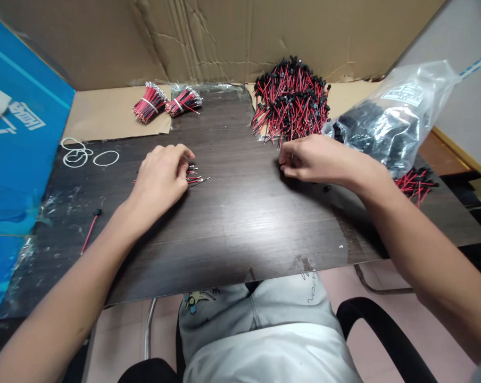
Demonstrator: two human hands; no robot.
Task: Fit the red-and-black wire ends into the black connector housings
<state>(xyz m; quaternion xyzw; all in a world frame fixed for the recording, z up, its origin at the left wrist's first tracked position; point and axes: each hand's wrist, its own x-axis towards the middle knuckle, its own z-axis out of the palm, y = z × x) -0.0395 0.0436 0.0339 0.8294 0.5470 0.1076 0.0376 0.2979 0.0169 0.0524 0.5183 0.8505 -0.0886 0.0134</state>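
Note:
My left hand rests on the left half of the table, fingers curled over several loose red and black wires. Their stripped ends stick out past the thumb, and the rest lies hidden under the palm. My right hand is closed with fingertips pinched, just in front of a large pile of red and black wires with black connectors. Whatever it holds, if anything, is hidden. Close to its wrist lies a clear plastic bag full of black connectors. A small black connector sits below that hand.
Two banded wire bundles lie at the back left on cardboard. White rubber bands and a single wire with a connector are at the left. More connector wires lie under the bag. A cardboard wall borders the back.

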